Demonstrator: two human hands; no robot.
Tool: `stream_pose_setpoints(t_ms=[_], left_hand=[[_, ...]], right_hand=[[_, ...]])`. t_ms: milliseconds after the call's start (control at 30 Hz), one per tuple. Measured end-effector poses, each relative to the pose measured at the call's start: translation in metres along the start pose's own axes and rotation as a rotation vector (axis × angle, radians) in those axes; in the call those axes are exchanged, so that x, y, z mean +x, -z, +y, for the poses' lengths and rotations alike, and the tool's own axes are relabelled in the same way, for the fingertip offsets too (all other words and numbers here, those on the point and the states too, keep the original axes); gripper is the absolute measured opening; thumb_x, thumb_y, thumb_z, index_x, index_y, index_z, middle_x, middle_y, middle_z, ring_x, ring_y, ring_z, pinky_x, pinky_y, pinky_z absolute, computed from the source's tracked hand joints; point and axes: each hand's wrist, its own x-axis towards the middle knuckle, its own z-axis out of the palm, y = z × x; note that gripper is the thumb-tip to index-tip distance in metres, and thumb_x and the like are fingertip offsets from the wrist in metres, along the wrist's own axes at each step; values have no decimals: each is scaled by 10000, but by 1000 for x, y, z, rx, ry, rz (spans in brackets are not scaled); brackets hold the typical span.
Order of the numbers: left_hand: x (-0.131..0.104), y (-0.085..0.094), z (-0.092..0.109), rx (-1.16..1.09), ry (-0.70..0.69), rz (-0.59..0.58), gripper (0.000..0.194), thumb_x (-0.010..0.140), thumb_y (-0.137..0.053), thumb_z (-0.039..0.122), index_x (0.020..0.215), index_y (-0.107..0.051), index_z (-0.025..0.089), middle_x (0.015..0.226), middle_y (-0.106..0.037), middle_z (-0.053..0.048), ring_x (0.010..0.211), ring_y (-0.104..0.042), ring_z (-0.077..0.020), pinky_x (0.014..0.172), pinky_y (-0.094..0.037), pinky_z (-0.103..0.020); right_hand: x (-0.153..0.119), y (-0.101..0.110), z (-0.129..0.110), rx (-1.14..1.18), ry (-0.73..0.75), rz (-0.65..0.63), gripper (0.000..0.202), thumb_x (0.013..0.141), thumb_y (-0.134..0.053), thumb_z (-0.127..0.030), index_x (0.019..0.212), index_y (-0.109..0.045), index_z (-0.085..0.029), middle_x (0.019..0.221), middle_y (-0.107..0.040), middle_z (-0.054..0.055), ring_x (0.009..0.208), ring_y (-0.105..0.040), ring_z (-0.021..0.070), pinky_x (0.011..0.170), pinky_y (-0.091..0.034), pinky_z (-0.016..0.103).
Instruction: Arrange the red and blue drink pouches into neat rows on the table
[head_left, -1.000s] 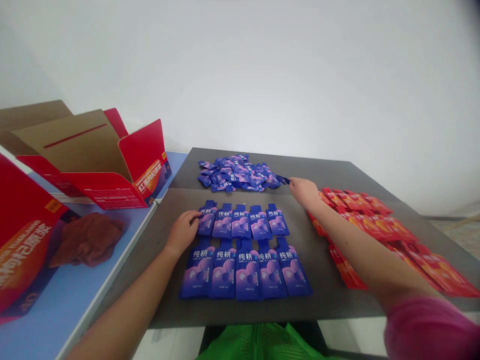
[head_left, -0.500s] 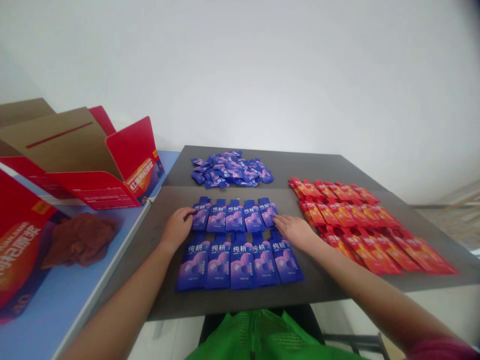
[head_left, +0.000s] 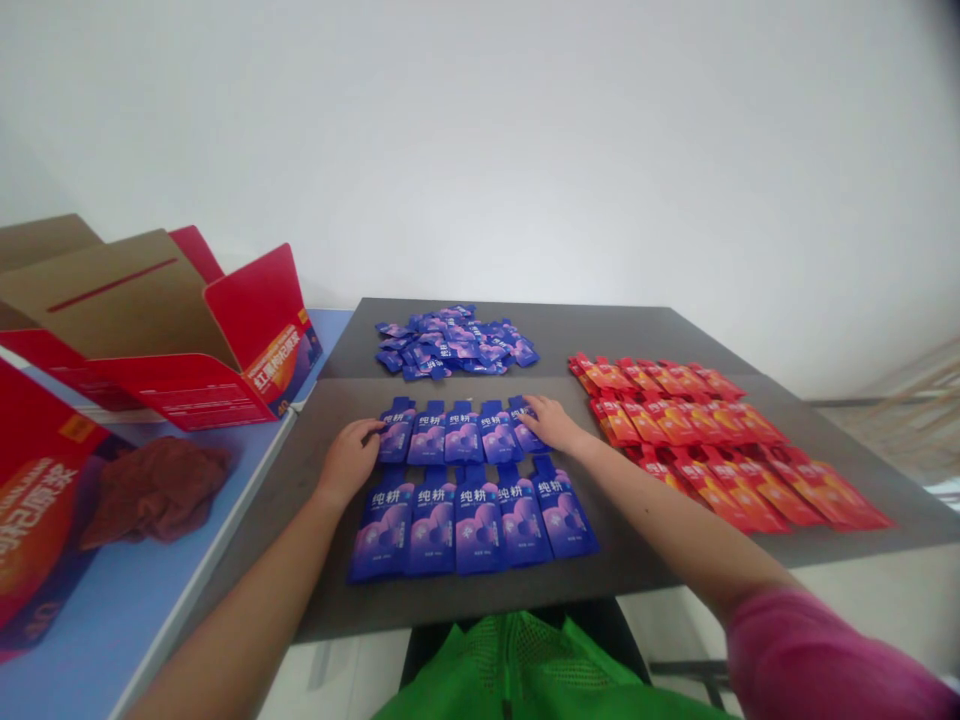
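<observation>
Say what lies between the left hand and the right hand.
In the head view, the back row of blue pouches, five across, lies between the left hand and the right hand.

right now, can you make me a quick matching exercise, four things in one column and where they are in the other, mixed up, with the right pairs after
1 left hand
2 right hand
3 brown cloth
4 red pouches

A on the blue table
B at the right end of the far row of laid-out blue pouches
C on the dark table
D at that row's left end

Pairs: 1-D, 2-B, 3-A, 4-C
</observation>
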Motion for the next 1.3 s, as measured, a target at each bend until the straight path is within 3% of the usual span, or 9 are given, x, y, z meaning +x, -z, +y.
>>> stream_pose_setpoints(t_ms=[167,400,567,733,867,967,1067,1167,1300], left_hand=[[0,0,1,-7,-23,-3,364,811,-423,270,998,-703,132,1129,-678,-141,1123,-595,-272,1040,-432,-430],[0,2,2,-17,-11,-8,356,814,-432,258,1010,-700,131,1137,-676,-138,1126,-594,-270,1046,-429,-429],[-2,4,6,-39,71,9,379,843,-430,261,1108,-673,142,1174,-671,-114,1120,-604,-249,1025,-451,-407],[-6,4,8,-42,113,-5,400,869,-432,265,1181,-648,137,1215,-661,-113,1138,-606,-241,1029,-449,-383],[1,8,9,-14,109,43,415,898,-395,258,1230,-613,137,1252,-642,-117,1165,-595,-230,1030,-453,-372],[23,14,13,28,71,30,444,902,-403,247,1297,-558,114,1297,-611,-132,1179,-588,-223,1035,-445,-356],[60,16,19,91,1,-30,511,902,-444,261,1390,-463,110,1371,-554,-142,1192,-579,-221,1047,-427,-350],[102,10,20,190,-59,-103,632,889,-526,361,1463,-371,148,1491,-419,-146,1341,-439,-260,1110,-341,-388],[148,-11,14,342,-71,-232,802,790,-654,517,1479,-371,219,1582,-237,-151,1435,-243,-366,1154,-204,-480]], right_hand=[[-15,-9,-1,-17,-5,2,383,967,-440,-332,1235,-613,-120,1257,-596,174,1209,-527,245,1055,-374,379],[-17,2,-3,-12,-37,57,448,953,-437,-390,1261,-583,-98,1276,-572,192,1223,-505,280,1040,-386,412],[-39,8,-7,169,-6,236,480,935,-434,-473,1246,-579,-138,1249,-588,165,1211,-512,281,1059,-382,444],[-63,9,-11,362,-69,293,515,912,-427,-538,1212,-587,-150,1212,-606,165,1187,-533,292,1057,-383,486],[-63,18,-11,501,-97,337,516,892,-449,-557,1215,-581,-178,1227,-602,155,1172,-546,286,1037,-403,479],[-55,25,-10,589,-129,379,519,872,-475,-569,1207,-582,-187,1232,-600,150,1158,-555,275,1018,-420,460],[-47,25,-8,686,-195,405,519,858,-482,-575,1174,-592,-178,1200,-620,145,1120,-576,269,993,-438,455],[-45,20,-7,751,-252,426,514,849,-482,-579,1129,-604,-167,1178,-633,140,1109,-581,269,993,-436,460],[-51,13,-6,778,-243,427,454,849,-491,-561,1058,-619,-179,1124,-651,119,1090,-589,260,993,-439,448]])
